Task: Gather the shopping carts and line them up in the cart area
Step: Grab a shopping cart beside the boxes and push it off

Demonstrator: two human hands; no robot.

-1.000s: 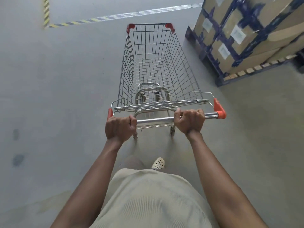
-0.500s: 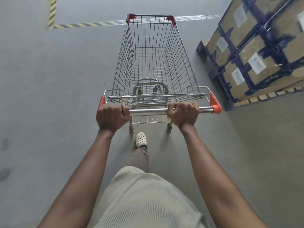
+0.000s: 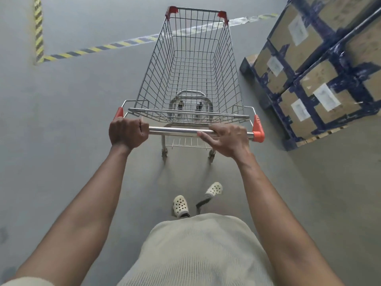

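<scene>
An empty wire shopping cart (image 3: 193,65) with red corner caps stands straight ahead of me on the grey floor. Its steel handle bar (image 3: 175,131) runs across the middle of the view. My left hand (image 3: 127,134) is wrapped tightly around the bar's left end, beside the red cap. My right hand (image 3: 226,139) rests on the right part of the bar with its fingers loosened and partly spread, thumb under the bar. The cart's front wheels show through the basket floor.
A pallet of taped cardboard boxes (image 3: 321,71) stands close on the cart's right. Yellow-black hazard tape (image 3: 92,49) marks a corner on the floor ahead and to the left. My two feet in pale clogs (image 3: 181,205) are below the handle.
The cart has rolled forward towards the striped floor line and past the boxes. My right hand's fingers have loosened on the bar; both feet are now in view.
</scene>
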